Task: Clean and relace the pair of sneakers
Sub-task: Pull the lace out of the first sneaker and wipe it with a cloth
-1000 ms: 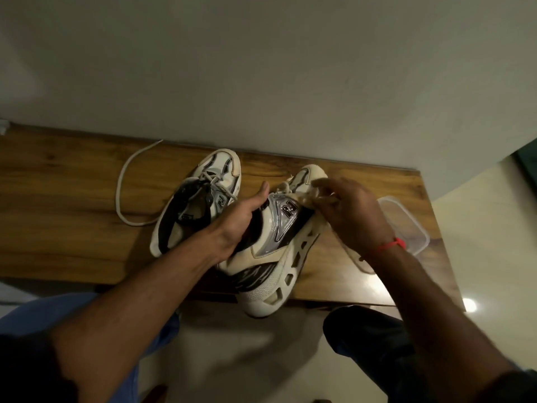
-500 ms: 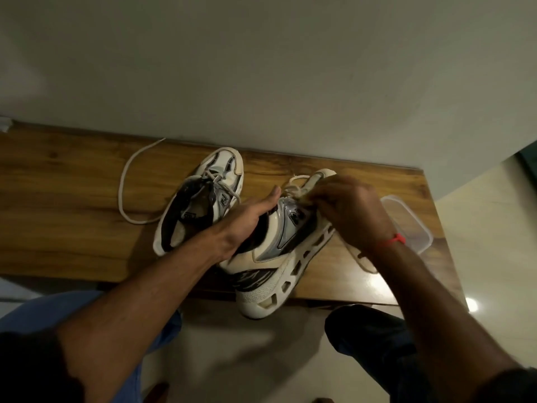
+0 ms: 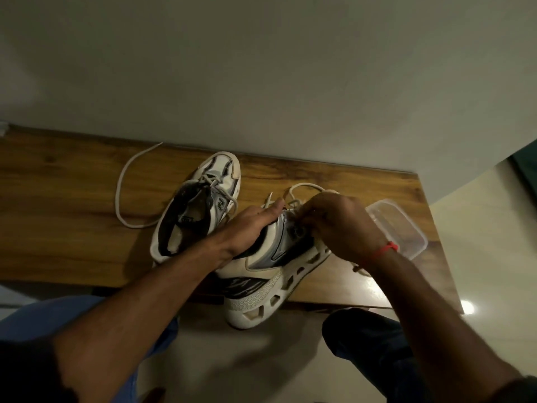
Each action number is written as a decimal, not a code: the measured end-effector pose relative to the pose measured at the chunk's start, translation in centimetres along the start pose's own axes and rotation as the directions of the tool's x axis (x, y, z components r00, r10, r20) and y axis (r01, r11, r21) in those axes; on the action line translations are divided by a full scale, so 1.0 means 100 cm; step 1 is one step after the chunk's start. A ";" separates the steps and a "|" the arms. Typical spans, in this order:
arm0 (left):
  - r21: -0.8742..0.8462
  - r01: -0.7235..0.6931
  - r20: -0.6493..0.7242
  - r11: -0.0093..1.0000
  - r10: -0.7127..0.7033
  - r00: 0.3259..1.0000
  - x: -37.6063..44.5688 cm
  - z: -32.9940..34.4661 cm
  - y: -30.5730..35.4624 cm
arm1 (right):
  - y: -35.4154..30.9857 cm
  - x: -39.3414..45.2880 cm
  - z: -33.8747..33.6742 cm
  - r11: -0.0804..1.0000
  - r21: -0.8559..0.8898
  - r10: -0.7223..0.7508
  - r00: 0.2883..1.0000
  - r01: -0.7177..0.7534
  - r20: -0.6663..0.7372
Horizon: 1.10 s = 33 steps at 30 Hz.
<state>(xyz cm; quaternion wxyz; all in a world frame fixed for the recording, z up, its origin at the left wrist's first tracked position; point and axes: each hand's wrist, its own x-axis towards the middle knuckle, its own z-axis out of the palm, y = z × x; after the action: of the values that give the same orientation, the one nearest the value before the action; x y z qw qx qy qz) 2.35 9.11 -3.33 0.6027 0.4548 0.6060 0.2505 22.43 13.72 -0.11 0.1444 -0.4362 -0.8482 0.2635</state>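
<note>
Two white, silver and black sneakers are on a wooden bench (image 3: 58, 199). The left sneaker (image 3: 200, 205) lies flat with its toe toward the wall. The right sneaker (image 3: 270, 271) is tipped on its side, heel overhanging the bench's front edge. My left hand (image 3: 250, 228) grips this sneaker at its collar, the fingers reaching into the opening. My right hand (image 3: 340, 225) is curled over the lacing area and pinches the white lace (image 3: 302, 187), which loops up behind the fingers. The lace's tip (image 3: 268, 199) sticks up beside my left fingertips.
A loose white lace (image 3: 122, 187) curves across the bench left of the sneakers. A clear plastic container (image 3: 406, 228) sits at the bench's right end, behind my right wrist. A wall runs along the bench's back. My knees are below, over a pale tiled floor.
My right hand has drawn the lace further up, so a loop now shows above the sneaker's toe. The sneaker has turned a little in my left hand.
</note>
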 end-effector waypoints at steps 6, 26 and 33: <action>-0.182 -0.029 -0.124 0.983 0.006 0.992 0.009 -0.003 0.004 | -0.002 -0.011 -0.005 0.954 0.158 -0.292 0.909 0.254 0.297; 0.217 -0.189 0.076 0.958 0.177 0.981 -0.015 -0.027 0.015 | 0.003 0.007 0.015 0.995 0.085 0.074 0.972 -0.057 -0.224; -0.119 -0.245 0.032 0.962 0.250 0.968 -0.013 -0.025 0.027 | -0.020 -0.003 -0.003 0.991 0.119 -0.041 0.978 0.066 -0.203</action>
<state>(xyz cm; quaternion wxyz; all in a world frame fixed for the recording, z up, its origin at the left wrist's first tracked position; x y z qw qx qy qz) 0.49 9.91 0.01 0.6054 0.4976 0.5150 0.3474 21.39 12.63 1.24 0.2631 -0.4277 -0.8226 0.2669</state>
